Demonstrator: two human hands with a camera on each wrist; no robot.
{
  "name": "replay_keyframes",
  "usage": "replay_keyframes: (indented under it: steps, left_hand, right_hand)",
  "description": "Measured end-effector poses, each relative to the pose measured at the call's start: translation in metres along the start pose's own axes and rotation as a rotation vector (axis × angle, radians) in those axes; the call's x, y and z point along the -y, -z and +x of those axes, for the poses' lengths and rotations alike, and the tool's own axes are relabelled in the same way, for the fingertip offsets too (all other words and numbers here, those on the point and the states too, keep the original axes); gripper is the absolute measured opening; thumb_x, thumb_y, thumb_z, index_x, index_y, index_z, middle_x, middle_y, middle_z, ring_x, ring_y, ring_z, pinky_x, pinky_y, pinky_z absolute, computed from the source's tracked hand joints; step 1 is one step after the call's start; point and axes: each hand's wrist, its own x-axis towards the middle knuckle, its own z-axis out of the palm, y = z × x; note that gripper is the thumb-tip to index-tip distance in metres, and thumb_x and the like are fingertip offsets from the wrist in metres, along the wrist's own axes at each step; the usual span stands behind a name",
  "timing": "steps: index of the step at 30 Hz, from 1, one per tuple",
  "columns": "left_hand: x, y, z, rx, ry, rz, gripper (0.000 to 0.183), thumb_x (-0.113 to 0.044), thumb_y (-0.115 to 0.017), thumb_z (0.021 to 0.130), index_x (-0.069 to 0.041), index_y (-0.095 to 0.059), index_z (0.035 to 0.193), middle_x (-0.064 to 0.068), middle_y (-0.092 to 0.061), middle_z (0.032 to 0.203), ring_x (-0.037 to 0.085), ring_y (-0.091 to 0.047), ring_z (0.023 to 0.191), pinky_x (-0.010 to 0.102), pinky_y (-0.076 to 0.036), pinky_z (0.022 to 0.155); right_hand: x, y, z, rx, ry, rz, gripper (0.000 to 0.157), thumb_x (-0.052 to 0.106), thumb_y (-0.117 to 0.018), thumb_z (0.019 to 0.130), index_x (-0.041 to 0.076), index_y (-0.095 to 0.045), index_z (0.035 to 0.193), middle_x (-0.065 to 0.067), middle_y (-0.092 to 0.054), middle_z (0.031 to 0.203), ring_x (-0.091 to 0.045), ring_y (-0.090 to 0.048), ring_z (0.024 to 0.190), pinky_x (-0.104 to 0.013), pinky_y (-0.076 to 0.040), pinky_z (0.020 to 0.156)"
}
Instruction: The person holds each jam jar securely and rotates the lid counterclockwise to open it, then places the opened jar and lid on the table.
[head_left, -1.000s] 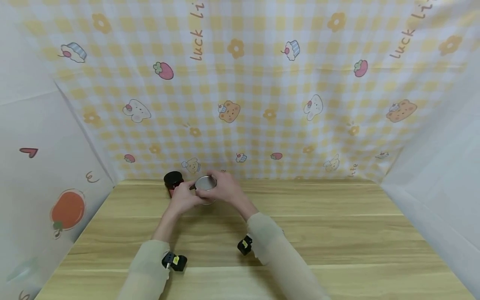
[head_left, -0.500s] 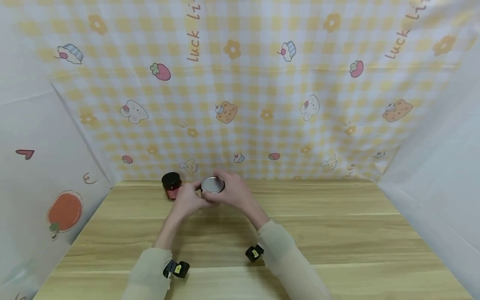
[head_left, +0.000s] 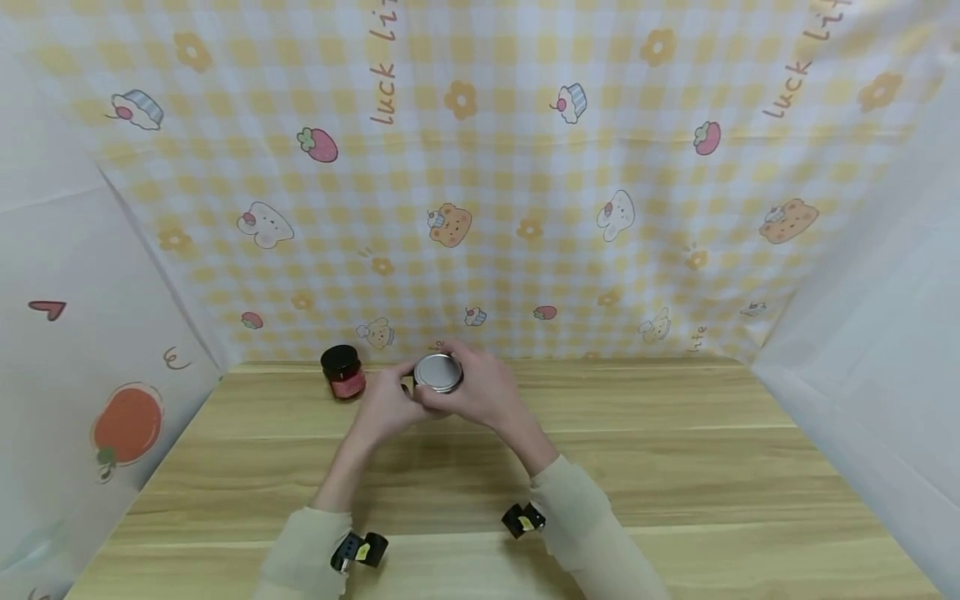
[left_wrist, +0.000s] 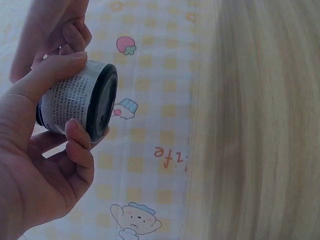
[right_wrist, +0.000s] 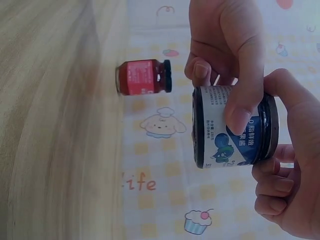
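Observation:
A blueberry jam jar (right_wrist: pixel 216 131), with a white and blue label and a silver top, is held upright above the table. My left hand (head_left: pixel 390 407) grips its body, the thumb lying across the label in the right wrist view. My right hand (head_left: pixel 483 387) grips around the rim at the top, fingers on the far side and thumb nearer. In the left wrist view the dark base of the jar shows uncovered. Left of my hands stands a second jar (head_left: pixel 345 375), with red contents, a pink label and a black lid; neither hand touches it.
The wooden table (head_left: pixel 675 467) runs back to a yellow checked cloth (head_left: pixel 525 167) hanging close behind the jars. White sheeting (head_left: pixel 67 250) borders the left side, and another pale sheet (head_left: pixel 885 333) borders the right.
Both hands have moved right with the blueberry jam jar, away from the red jar, which is now less covered. The silver top now faces the head camera more.

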Motion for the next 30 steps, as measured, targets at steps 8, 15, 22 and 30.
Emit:
replay_keyframes:
  steps: [8, 15, 22, 30]
  left_hand:
    - [-0.004, -0.007, -0.004, 0.0, -0.067, -0.013, 0.059, -0.02, -0.092, 0.07, -0.009, -0.071, 0.125, 0.011, -0.072, 0.107, 0.011, -0.055, 0.058, 0.029, -0.048, 0.058]
    - [-0.016, -0.012, -0.007, 0.02, -0.076, -0.035, 0.062, -0.021, -0.092, 0.068, -0.01, -0.071, 0.125, 0.008, -0.072, 0.105, 0.014, -0.055, 0.055, 0.027, -0.047, 0.056]
    - [-0.025, -0.02, -0.01, 0.019, -0.072, -0.048, 0.058, -0.023, -0.093, 0.066, -0.012, -0.073, 0.119, 0.004, -0.071, 0.103, 0.012, -0.053, 0.056, 0.027, -0.047, 0.056]
    - [-0.035, -0.03, -0.01, 0.011, -0.079, -0.063, 0.057, -0.024, -0.093, 0.066, -0.013, -0.073, 0.118, 0.002, -0.07, 0.101, 0.013, -0.056, 0.06, 0.028, -0.048, 0.058]
  right_hand:
    - [-0.001, 0.008, -0.014, -0.075, 0.027, 0.001, 0.058, 0.052, -0.076, 0.08, 0.015, -0.067, 0.123, -0.001, -0.072, 0.099, -0.014, -0.065, 0.078, -0.028, -0.049, 0.061]
    - [-0.003, 0.018, -0.026, -0.097, 0.025, 0.006, 0.053, 0.052, -0.075, 0.08, 0.015, -0.067, 0.118, 0.001, -0.071, 0.093, -0.012, -0.063, 0.074, -0.027, -0.048, 0.059]
    - [-0.007, 0.028, -0.034, -0.107, 0.04, 0.018, 0.05, 0.049, -0.075, 0.082, 0.014, -0.068, 0.116, 0.002, -0.071, 0.092, -0.011, -0.063, 0.073, -0.027, -0.048, 0.059]
    - [-0.011, 0.041, -0.042, -0.117, 0.053, 0.008, 0.048, 0.049, -0.076, 0.082, 0.013, -0.068, 0.113, 0.002, -0.069, 0.087, -0.01, -0.06, 0.067, -0.026, -0.046, 0.055]
